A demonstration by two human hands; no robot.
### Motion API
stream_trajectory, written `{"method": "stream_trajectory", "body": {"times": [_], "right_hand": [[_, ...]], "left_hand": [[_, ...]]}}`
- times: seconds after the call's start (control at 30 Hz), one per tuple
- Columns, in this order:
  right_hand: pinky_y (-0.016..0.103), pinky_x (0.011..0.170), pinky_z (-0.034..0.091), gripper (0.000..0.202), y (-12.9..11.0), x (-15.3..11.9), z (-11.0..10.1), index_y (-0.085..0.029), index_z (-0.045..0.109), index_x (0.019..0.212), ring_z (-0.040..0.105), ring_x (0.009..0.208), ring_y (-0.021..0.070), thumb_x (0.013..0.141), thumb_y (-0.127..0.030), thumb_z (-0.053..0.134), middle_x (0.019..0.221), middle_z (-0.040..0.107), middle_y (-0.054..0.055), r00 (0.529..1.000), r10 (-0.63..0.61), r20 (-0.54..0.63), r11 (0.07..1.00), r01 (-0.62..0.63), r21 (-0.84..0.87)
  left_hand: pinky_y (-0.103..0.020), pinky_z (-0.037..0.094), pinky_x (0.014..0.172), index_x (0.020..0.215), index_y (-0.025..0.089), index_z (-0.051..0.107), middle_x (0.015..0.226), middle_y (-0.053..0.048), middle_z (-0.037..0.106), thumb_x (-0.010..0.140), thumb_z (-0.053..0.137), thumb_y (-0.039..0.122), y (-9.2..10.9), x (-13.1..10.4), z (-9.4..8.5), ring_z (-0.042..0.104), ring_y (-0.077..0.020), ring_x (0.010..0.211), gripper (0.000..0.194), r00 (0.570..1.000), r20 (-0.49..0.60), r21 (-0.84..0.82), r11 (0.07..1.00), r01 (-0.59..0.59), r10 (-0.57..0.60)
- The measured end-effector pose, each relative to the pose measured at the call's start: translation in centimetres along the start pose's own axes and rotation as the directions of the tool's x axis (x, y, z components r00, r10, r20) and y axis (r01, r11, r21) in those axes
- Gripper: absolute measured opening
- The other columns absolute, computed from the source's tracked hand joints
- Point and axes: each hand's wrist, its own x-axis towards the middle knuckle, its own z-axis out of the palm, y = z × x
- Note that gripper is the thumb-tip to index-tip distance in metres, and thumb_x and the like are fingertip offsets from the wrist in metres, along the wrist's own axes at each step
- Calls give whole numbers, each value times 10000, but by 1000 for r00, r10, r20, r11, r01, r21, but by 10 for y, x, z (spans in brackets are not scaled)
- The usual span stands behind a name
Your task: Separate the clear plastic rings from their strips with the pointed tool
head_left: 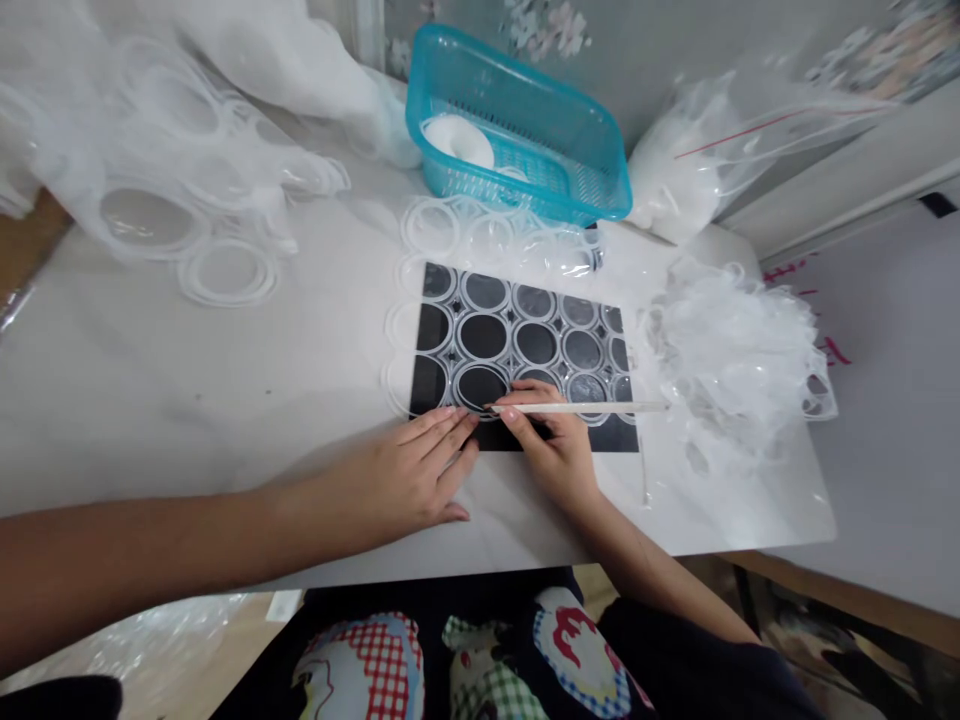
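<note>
A clear sheet with rows of white-edged rings (455, 335) lies over a black rectangular mat (613, 436) on the white table. My left hand (427, 465) rests flat on the sheet's lower left edge, fingers stretched out and close together. With my right hand (551, 435) I grip a slender white stick-like tool (600, 407). Its dark tip points left, at the rim of a ring in the bottom row, close to my left fingertips. The tool's exact kind cannot be made out.
A turquoise basket (517, 110) with a white round item (459, 140) stands behind the mat. Cut ring sheets (172, 170) pile up at the left, and crumpled clear film scraps (739, 355) at the right. A plastic bag (690, 165) sits at the back right.
</note>
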Motion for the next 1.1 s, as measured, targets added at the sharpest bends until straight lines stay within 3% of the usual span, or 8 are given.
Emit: {"method": "stream_trajectory", "body": {"times": [0.33,0.53,0.63,0.73,0.8,0.83,0.93,1.1], "right_hand": [[502,960,513,133,3,-1,-1,-267,737,996,630,1116,275,943,-243,617,973,783,48,984,-176,32,975,179,-133],[543,1094,415,214,5,-13,6,-262,697,1073,580,1276,281,954,-141,567,1116,767,46,858,-489,161,776,512,-368],[550,1090,395,216,11,22,-14,-247,696,1076,663,1134,276,974,-159,528,1069,772,53,802,-567,186,653,576,-491],[514,940,497,265,16,80,-56,-162,707,943,714,872,250,1007,-235,460,888,748,105,689,-648,-325,700,369,-612],[403,745,565,261,16,98,-80,-122,680,948,706,816,234,998,-274,473,889,701,126,489,-513,-706,858,283,-428],[390,751,566,206,15,96,-87,-127,679,961,702,860,239,975,-263,525,916,699,124,496,-454,-740,891,267,-368],[432,881,539,172,14,52,-81,-194,730,900,690,971,256,944,-279,587,951,749,86,876,-256,-410,931,109,-348],[403,814,560,165,18,-18,-42,-220,760,870,704,902,238,927,-298,627,920,767,56,981,73,-181,995,-85,-57]], "left_hand": [[-455,343,1147,1332,-11,524,1372,-278,569,975,498,552,4,-1,2,536,-341,1310,667,999,5,-73,996,49,-49],[-456,396,1105,1283,-12,544,1308,-262,622,1010,324,604,10,3,10,590,-337,1244,708,985,-60,-185,972,147,-160],[-453,382,1120,1263,-9,560,1307,-266,621,1004,353,604,10,3,11,575,-340,1264,697,984,-74,-201,969,144,-162],[-456,371,1129,1239,9,582,1337,-274,598,980,393,631,9,2,13,553,-349,1287,701,985,-96,-183,975,122,-141],[-445,378,1124,1232,27,594,1337,-256,605,981,384,636,8,1,14,562,-335,1279,692,986,-98,-158,980,120,-136],[-442,383,1119,1228,28,600,1331,-251,613,985,379,632,7,0,13,574,-331,1266,687,986,-99,-144,983,117,-132],[-442,398,1101,1200,19,626,1292,-248,640,996,378,607,5,1,9,610,-337,1219,670,989,-114,-128,988,82,-97],[-429,385,1109,1208,18,634,1316,-245,626,1011,387,563,10,15,1,593,-329,1244,630,993,-115,-158,987,12,-30]]}}
